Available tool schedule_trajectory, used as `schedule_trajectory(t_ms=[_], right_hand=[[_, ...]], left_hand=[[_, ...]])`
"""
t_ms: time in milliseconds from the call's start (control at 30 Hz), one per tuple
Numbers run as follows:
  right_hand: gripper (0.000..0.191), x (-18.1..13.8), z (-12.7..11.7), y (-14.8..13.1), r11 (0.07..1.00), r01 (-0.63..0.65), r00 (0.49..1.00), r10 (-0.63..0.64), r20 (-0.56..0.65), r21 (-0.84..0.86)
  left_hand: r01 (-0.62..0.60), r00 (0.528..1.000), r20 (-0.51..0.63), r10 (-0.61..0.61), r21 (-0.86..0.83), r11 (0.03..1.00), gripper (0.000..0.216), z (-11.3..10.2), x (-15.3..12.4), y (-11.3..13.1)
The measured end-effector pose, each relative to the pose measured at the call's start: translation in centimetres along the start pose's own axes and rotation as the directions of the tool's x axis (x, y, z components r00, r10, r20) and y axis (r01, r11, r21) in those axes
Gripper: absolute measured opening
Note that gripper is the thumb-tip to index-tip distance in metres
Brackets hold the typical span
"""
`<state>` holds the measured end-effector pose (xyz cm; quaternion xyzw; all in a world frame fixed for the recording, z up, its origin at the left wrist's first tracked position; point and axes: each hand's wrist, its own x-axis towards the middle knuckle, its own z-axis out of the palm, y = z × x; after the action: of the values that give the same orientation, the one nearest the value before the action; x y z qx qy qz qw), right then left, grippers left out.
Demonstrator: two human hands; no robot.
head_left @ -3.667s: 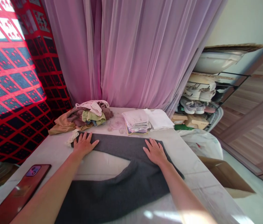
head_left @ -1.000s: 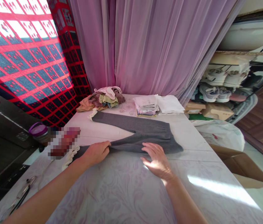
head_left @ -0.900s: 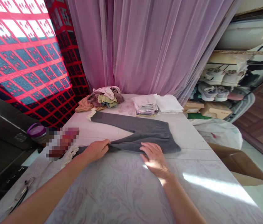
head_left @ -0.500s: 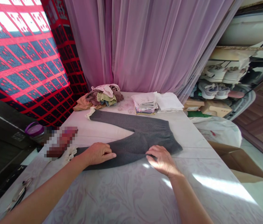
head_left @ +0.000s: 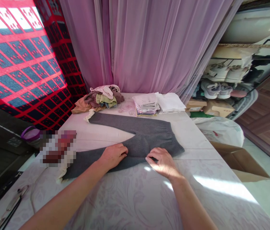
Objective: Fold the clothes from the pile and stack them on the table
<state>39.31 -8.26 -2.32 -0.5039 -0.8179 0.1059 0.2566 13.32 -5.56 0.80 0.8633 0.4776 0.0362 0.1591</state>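
Observation:
Dark grey trousers [head_left: 149,139] with cream frilled cuffs lie spread on the table, legs to the left and waistband to the right. My left hand [head_left: 114,155] is on the middle of the near leg, its fingers curled and closed on the cloth. By the near edge of the upper part, my right hand [head_left: 161,161] pinches the fabric between thumb and fingers. The cloth directly beneath both hands is hidden.
A crumpled clothes pile [head_left: 106,97] lies at the back left, with folded cloths [head_left: 146,103] and a white folded stack [head_left: 170,103] beside it. Glasses [head_left: 14,203] lie at the near left. An open cardboard box [head_left: 240,161] stands right of the table [head_left: 125,204].
My left hand has moved right along the near leg, and its fingers have curled in. The near cuff has come into fuller view. My right hand stays at the trousers' edge.

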Motion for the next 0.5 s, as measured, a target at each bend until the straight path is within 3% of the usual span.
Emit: schedule_trajectory(t_ms=[100,233,300,400,433,500], right_hand=[[0.014,0.0,0.0,0.0,1.000,-0.007,1.000,0.007,0.009,-0.006],[0.012,0.0,-0.2,0.0,0.999,-0.036,0.999,0.035,0.032,0.034],[0.009,-0.1,-0.3,0.0,0.996,-0.066,0.996,0.062,0.059,0.061],[0.019,0.0,-0.7,-0.2,0.988,-0.127,0.986,0.117,0.118,0.082],[0.022,0.0,-0.8,-0.3,0.986,-0.145,0.982,0.133,0.133,0.084],[0.025,0.1,-1.0,-0.4,0.983,-0.165,0.977,0.151,0.150,0.082]], left_hand=[[0.017,1.000,0.011,-0.017,0.010,1.000,0.019,-0.2,0.2,0.3],[0.200,0.975,-0.093,-0.201,-0.015,0.980,0.023,-2.0,0.3,-1.8],[0.317,0.933,-0.180,-0.311,0.000,0.949,0.029,-3.4,-0.3,-3.9],[0.525,0.826,-0.285,-0.486,0.073,0.848,0.037,-5.1,-2.4,-6.5],[0.516,0.836,-0.268,-0.479,0.087,0.852,0.039,-5.3,-3.3,-6.9],[0.397,0.912,-0.136,-0.388,0.042,0.917,0.038,-5.0,-5.1,-6.9]])
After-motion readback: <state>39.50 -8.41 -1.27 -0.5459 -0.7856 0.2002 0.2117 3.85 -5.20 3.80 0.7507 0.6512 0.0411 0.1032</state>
